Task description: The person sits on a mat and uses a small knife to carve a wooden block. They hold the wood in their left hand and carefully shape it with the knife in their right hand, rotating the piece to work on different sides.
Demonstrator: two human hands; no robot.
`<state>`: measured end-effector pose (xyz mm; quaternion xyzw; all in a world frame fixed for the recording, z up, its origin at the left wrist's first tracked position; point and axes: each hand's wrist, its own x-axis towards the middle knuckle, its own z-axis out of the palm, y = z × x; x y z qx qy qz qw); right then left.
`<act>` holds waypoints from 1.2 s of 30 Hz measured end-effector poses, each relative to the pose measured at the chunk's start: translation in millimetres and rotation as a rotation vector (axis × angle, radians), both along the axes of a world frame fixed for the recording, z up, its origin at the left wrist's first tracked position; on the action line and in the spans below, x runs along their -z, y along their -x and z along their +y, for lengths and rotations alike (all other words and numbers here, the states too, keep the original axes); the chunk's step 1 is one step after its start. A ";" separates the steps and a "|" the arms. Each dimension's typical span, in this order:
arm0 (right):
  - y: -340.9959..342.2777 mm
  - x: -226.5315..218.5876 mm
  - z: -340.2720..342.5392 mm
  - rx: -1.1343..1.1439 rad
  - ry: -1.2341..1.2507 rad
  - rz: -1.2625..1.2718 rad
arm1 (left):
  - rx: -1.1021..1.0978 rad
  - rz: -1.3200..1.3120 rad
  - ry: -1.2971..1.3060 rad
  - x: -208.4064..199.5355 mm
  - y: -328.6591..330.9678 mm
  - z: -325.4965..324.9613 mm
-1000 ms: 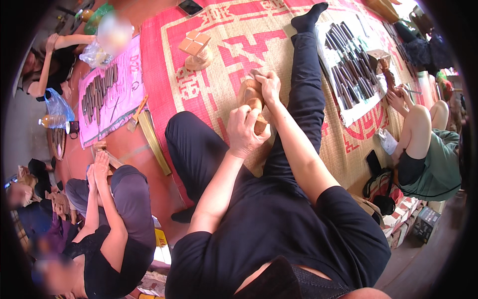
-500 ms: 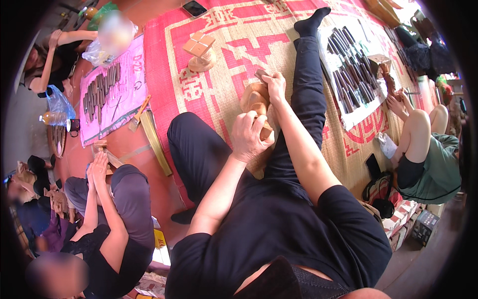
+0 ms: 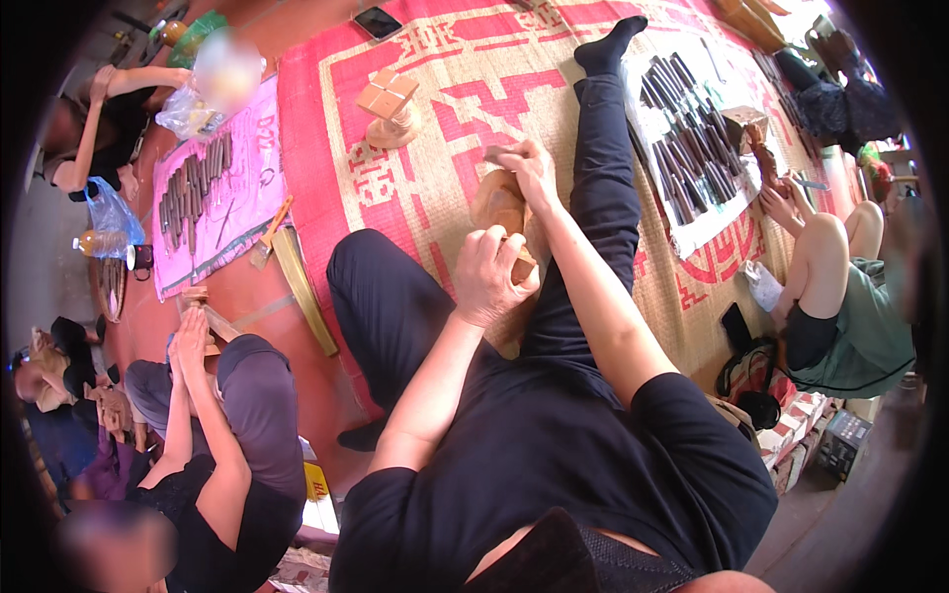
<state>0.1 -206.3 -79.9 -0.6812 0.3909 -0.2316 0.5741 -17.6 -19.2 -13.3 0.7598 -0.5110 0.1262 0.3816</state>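
A waisted, carved piece of light-brown wood (image 3: 500, 203) lies lengthwise between the person's legs, over the red-and-straw woven mat (image 3: 460, 74). The left hand (image 3: 490, 274) has its fingers curled firmly over the near end of the wood, while the right hand (image 3: 532, 173), at the far end, pinches a small grey-brown block (image 3: 497, 154) between nearly closed fingers; whether that block touches the wood cannot be told. The step in hand looks like rubbing or smoothing the surface, with the left hand as the clamp. By that reading, the next move calls for setting the block flat on the far curve and drawing it along with even pressure, the left grip steady and clear of the stroke.
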 end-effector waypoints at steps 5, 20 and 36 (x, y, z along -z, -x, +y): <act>3.1 -6.0 16.9 -0.102 0.312 0.200 | 0.009 0.015 -0.017 0.4 0.5 -1.1; 3.5 3.8 6.4 0.021 0.268 0.259 | 0.020 0.028 -0.003 -2.5 -2.9 -5.3; -4.8 6.8 -11.4 0.140 0.146 0.293 | 0.012 0.041 0.011 -6.8 -3.2 -3.7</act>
